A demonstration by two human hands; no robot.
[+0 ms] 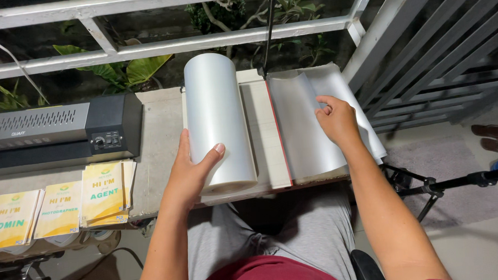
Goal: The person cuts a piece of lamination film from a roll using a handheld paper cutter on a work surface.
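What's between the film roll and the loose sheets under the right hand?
Head view: a bare strip of the cutter board and its red edge strip separate the film roll from the clear sheets.

Two bare forearms reach forward from the lap; the left hand [192, 169] is curled in a grip, thumb raised, while the right hand [336, 120] lies palm down, fingers bent inward

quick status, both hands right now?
Left hand: closed around the near end of the clear film roll.
Right hand: resting on the loose clear film sheet, fingers curled at its top layer; actual grip unclear.
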